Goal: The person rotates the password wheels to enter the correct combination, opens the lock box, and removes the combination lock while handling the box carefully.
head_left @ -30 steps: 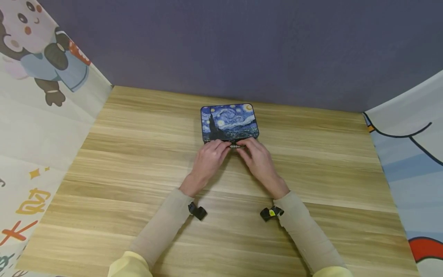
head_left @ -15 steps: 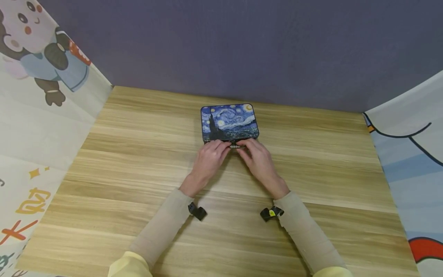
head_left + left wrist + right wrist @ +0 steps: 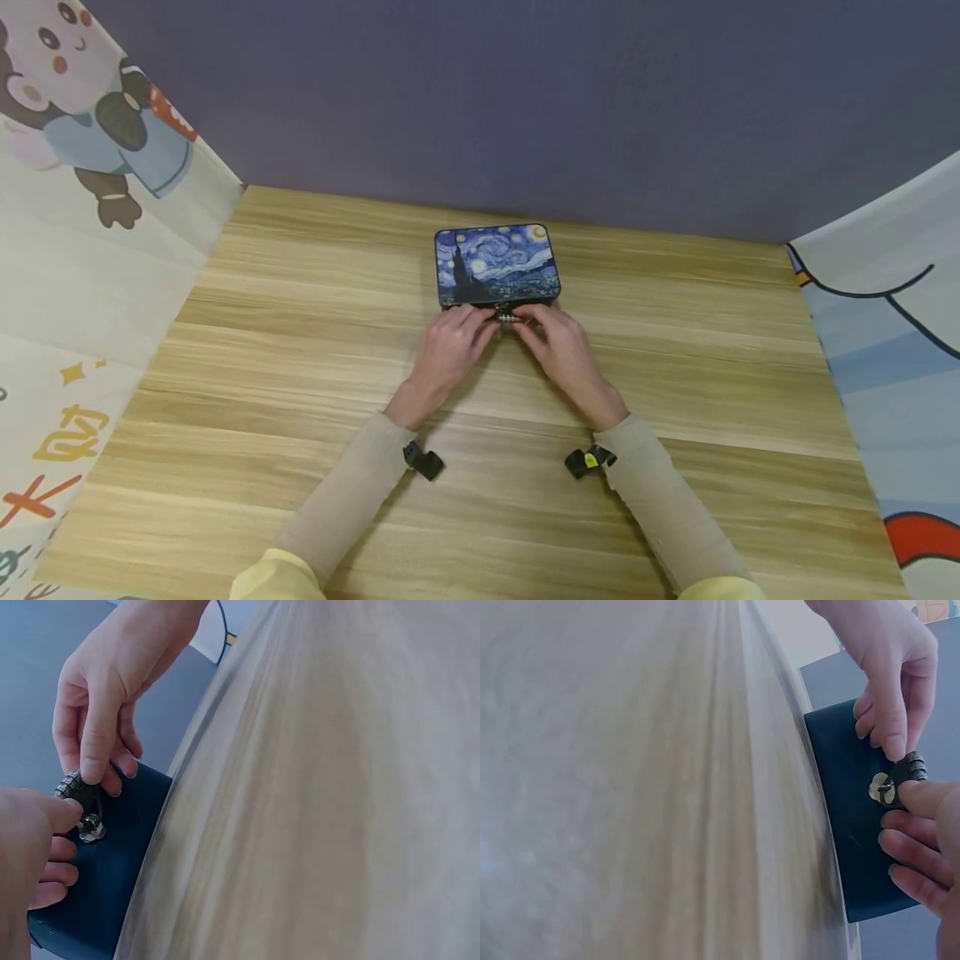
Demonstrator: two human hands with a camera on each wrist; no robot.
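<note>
A tin box point(image 3: 497, 265) with a swirling night-sky painting on its lid lies flat on the table, lid down on its dark blue body. At its front wall, a small combination padlock point(image 3: 911, 768) with number dials hangs by its shackle from a metal clasp point(image 3: 91, 829). My left hand point(image 3: 447, 346) pinches one end of the padlock between thumb and fingers. From the other side, my right hand point(image 3: 562, 346) pinches the opposite end. Fingertips of both hands lie close to the box's front. The digits on the dials are too small to read.
The wood-grain table point(image 3: 300, 383) spreads around the box on all sides. Behind its far edge rises a dark grey-blue wall panel point(image 3: 510, 108). Printed cartoon sheets point(image 3: 82, 275) flank the table left and right. A small black camera point(image 3: 426, 461) sits on each wrist.
My left hand and forearm have shifted very slightly to the left. A little more of the padlock's dials shows between the fingers. The box stays almost where it was.
</note>
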